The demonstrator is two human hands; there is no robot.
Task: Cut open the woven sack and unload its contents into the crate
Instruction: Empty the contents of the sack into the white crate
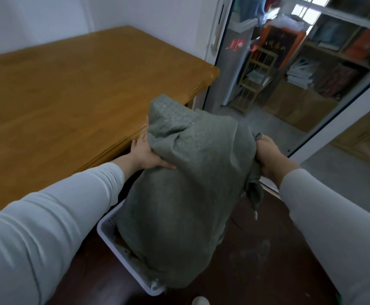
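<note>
Fingers of the left hand (145, 154) curl round the upper left side of the woven sack (186, 194), with the thumb (165, 165) laid flat along the cloth and the other fingertips hidden behind a fold. On the far side, the right hand (270, 155) closes over a bunched twist of the fabric; only its back and knuckles show, so how far those fingers spread cannot be told. Both arms wear pale long sleeves.

Seen from the head camera, the grey-green sack hangs between the two hands, its top corner folded over and standing above them. Its bulging lower end sits down inside the white crate (108, 230), covering most of it. That crate has perforated walls and rests on a dark reddish-brown floor (267, 249), just beside the edge of a wooden table (69, 95). Something brownish shows within the crate by the sack's left edge, too blurred to identify.

A loose flap of sack cloth dangles below the right hand. At the bottom edge the tip of a white shoe (200, 301) peeks in. Behind, a white door frame (344, 117) with glass gives onto a wooden rack (256, 80) and cluttered shelves.
</note>
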